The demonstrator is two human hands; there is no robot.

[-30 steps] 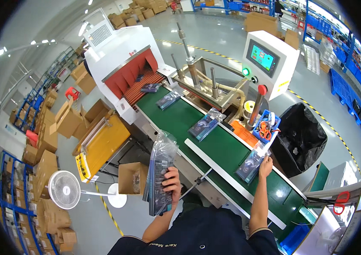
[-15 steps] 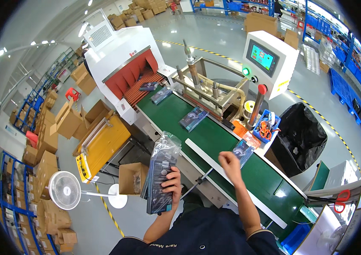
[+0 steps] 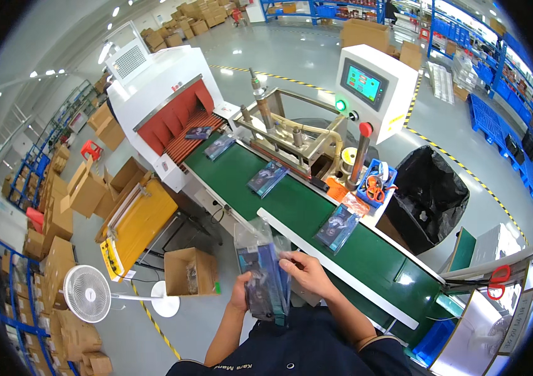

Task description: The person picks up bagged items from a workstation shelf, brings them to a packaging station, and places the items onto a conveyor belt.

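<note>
Left hand (image 3: pixel 239 293): we grip the stack of bagged packs (image 3: pixel 263 276) from below.
Right hand (image 3: pixel 304 274): we pinch its top pack.
Green conveyor belt (image 3: pixel 291 207): just beyond the stack, carrying one pack (image 3: pixel 337 227).

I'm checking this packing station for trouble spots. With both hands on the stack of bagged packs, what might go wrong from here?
1. The stack is held in loose clear film, off the belt edge; the left hand grips low and the right hand only pinches its side, so packs may slip to the floor.
2. The nearest pack lies close by on the belt; a new one set down beside it may crowd or overlap it.
</note>
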